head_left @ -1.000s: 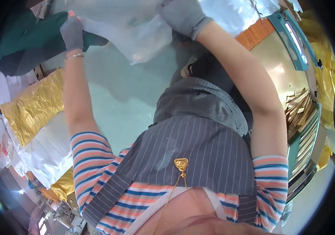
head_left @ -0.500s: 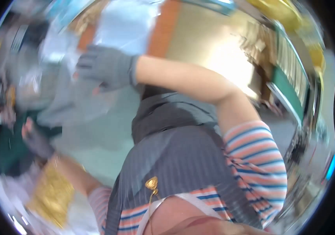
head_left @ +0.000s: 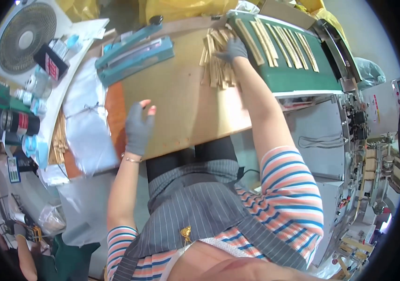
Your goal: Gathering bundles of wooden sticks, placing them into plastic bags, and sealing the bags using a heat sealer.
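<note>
My right hand (head_left: 234, 49), in a grey glove, reaches to the far side of the wooden table (head_left: 162, 98). Its thumb and fingers spread over the right edge of a loose pile of slim tan sticks or strips (head_left: 219, 75); none is visibly lifted. Over the table's near left part hovers my left hand (head_left: 139, 129), also gloved, with thumb and fingertip bare and apart and nothing between them. A blue bag sealer (head_left: 137, 58) with a long arm and black knob stands beyond it. Left of that hand lies a stack of clear plastic bags (head_left: 87, 126), tied with string.
A green conveyor belt (head_left: 279, 80) at the right carries several rows of tan strips (head_left: 265, 42). At the left, a white shelf (head_left: 76, 56) holds bottles and boxes near a fan (head_left: 27, 40). Machinery (head_left: 373, 164) lines the right side. Another person's arm (head_left: 26, 257) shows at lower left.
My body has turned from the left to face the table. My left hand has left the golden bag's side and come over the table; my right hand has moved across to the tan pile.
</note>
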`<state>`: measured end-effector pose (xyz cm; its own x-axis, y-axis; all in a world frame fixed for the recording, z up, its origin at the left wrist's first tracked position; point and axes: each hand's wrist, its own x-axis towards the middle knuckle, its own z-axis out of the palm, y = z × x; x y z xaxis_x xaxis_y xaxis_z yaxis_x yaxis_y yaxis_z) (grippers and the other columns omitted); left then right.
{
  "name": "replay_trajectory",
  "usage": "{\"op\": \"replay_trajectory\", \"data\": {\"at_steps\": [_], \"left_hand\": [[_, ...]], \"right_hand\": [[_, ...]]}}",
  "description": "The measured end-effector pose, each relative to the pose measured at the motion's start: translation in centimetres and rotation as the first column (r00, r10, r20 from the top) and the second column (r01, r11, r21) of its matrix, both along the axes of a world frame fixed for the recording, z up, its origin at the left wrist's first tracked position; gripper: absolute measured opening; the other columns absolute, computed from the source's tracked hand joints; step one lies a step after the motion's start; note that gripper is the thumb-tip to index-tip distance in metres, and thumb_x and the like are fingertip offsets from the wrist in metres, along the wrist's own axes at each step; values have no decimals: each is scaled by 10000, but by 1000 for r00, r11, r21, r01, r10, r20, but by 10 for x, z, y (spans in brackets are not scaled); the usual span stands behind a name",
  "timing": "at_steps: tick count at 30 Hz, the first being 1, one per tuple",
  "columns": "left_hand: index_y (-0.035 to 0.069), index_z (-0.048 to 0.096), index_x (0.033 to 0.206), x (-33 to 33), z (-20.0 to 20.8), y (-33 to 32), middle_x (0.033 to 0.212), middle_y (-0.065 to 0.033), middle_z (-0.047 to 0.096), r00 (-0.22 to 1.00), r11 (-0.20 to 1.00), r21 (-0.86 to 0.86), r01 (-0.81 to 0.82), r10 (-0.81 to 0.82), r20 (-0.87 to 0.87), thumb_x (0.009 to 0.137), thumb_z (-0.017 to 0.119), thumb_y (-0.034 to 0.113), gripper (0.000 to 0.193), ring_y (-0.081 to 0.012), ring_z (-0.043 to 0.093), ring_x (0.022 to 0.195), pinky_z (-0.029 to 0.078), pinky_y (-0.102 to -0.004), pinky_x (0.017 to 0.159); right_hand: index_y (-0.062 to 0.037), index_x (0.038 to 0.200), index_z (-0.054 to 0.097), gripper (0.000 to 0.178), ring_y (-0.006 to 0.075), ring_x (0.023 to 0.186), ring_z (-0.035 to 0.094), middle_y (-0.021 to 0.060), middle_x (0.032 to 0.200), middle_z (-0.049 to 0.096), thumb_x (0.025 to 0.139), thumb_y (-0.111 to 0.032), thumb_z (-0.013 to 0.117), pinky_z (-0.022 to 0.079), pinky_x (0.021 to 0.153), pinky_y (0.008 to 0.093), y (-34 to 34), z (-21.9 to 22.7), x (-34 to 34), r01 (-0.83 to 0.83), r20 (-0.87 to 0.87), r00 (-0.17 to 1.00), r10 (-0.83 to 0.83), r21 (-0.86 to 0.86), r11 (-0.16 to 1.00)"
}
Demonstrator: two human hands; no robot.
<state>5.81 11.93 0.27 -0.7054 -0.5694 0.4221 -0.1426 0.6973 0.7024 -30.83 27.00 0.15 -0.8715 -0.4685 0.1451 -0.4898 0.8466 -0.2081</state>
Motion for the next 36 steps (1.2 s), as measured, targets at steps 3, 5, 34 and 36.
{"op": "replay_trajectory", "data": {"at_steps": [3, 5, 34, 36], "left_hand": [[-2, 568, 1078, -78, -10, -2, 1034, -159, 610, 986, 988, -21, 155, -153, 67, 849, 622, 239, 337, -309, 578, 974, 452, -363, 835], [-20, 509, 1165, -120, -22, -11, 1104, -220, 571, 975, 986, -32, 164, -157, 159, 840, 617, 378, 525, -347, 543, 1043, 431, -392, 887], [-144, 336, 1294, -242, -34, 38, 1260, -337, 450, 967, 852, 516, -93, -47, 251, 784, 556, 623, 946, -389, 452, 1196, 350, -365, 994], [-142, 400, 1251, -229, -28, 24, 1183, -255, 549, 979, 734, 679, 16, -151, 140, 793, 568, 602, 889, -325, 507, 1138, 367, -362, 975]], "right_hand": [[26, 1207, 506, 778, 353, 1118, 540, 283, 1203, 527, 611, -425, 720, 442, 930, 373, 25, -34, -48, 124, 346, 927, -142, 74, 990], [41, 1069, 587, 539, 326, 983, 613, 258, 1039, 612, 662, -305, 657, 477, 840, 373, 4, -18, -27, 255, 394, 903, -173, -168, 952], [94, 1116, 560, 851, 376, 1075, 562, 295, 1119, 574, 718, -658, 564, 439, 909, 407, 15, -28, -27, 549, 558, 760, -333, -278, 788], [93, 1105, 570, 878, 382, 1058, 569, 296, 1106, 580, 675, -673, 595, 452, 888, 397, -13, -18, 8, 344, 519, 837, -173, -255, 903]]}}
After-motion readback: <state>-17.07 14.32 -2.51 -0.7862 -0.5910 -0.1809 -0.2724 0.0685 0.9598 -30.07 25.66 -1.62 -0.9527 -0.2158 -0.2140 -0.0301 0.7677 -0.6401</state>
